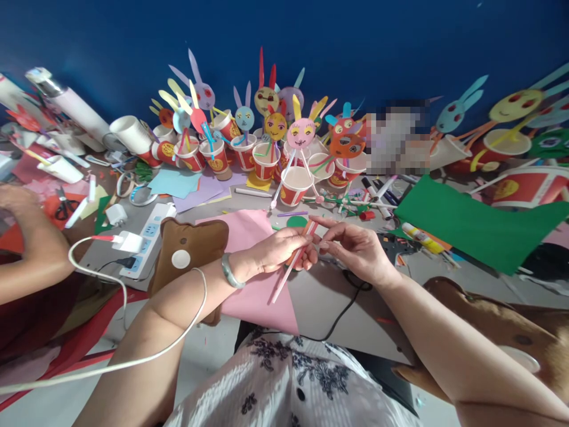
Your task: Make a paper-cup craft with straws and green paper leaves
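Pink straw [283, 283] held over the counter [320, 296].
Your left hand [280, 252] grips it; your right hand [358, 249] pinches its upper end.

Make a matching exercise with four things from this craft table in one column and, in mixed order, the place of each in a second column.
Things
1. green paper sheet
2. power strip
3. straws
4. pink paper sheet

Places
A. pinched between the left hand and the right hand
B. lying flat under both hands
C. lying to the right of both hands
D. to the left of both hands, with a white charger plugged in

Pairs: 1-C, 2-D, 3-A, 4-B
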Tool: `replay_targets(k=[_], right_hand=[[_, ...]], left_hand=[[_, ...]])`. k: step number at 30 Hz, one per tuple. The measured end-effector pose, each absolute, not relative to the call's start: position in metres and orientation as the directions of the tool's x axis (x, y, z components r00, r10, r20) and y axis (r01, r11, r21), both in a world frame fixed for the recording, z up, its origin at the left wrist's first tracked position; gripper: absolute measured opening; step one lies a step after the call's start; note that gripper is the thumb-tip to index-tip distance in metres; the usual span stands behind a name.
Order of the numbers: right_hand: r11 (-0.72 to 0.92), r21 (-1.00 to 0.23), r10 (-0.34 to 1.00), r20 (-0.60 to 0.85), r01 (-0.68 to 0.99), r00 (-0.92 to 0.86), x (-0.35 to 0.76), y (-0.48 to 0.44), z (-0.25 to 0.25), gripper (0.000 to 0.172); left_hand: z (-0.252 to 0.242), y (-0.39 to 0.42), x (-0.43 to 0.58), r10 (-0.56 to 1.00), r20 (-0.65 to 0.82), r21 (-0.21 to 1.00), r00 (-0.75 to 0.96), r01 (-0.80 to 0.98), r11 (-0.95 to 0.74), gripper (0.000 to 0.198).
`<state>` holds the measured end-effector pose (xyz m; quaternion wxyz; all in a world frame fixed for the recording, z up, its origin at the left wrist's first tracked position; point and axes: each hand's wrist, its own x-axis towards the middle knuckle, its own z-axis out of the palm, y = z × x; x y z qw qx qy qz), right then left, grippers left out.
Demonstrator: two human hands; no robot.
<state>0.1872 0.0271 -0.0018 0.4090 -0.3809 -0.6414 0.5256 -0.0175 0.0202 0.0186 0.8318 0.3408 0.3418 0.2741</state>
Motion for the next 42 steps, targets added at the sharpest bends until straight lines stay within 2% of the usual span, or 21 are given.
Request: replay_targets(k=[5,10,16,20,23,29,35,39,42], right_hand=[[0.161,-0.984,0.909,0.118,0.075,-0.399,0.187,0.027,-0.002,0.021],[0.138,-0.988,0.912,0.096,0.076,-0.398,0.188,0.028,-0.002,0.022],[0.067,-0.996,0.926,0.042,0.055,-0.375,0.185,0.028,0.012,0.036],[0.096,-0.992,0.949,0.065,0.083,-0.310,0.184,0.030,0.017,0.038],[0.057,-0.991,0.957,0.019,0.124,-0.288,0.185,0.033,0.016,0.038],[0.006,-0.985,0.928,-0.059,0.170,-0.369,0.188,0.035,0.015,0.040],[0.095,-0.986,0.968,0.059,0.138,-0.245,0.188,0.031,0.017,0.035],[0.198,-0.968,0.944,0.147,0.153,-0.295,0.189,0.029,0.014,0.030],[0.207,-0.969,0.931,0.154,0.133,-0.330,0.188,0.027,0.013,0.027]], left_hand=[[0.022,0.021,-0.015,0.660,-0.442,0.712,0.608,-0.209,0.670,0.020],[0.017,0.022,-0.013,0.629,-0.447,0.682,0.637,-0.212,0.700,0.023],[0.013,0.021,-0.015,0.685,-0.427,0.748,0.590,-0.195,0.634,0.031],[0.012,0.021,-0.016,0.711,-0.396,0.791,0.581,-0.177,0.586,0.036],[0.008,0.021,-0.015,0.724,-0.373,0.824,0.580,-0.152,0.546,0.032],[0.007,0.017,-0.013,0.753,-0.359,0.879,0.551,-0.071,0.471,0.026],[0.011,0.014,-0.011,0.757,-0.332,0.895,0.562,-0.066,0.441,0.027],[0.006,0.015,-0.013,0.760,-0.314,0.865,0.569,-0.159,0.476,0.025],[0.003,0.015,-0.014,0.757,-0.284,0.842,0.588,-0.225,0.491,0.022]])
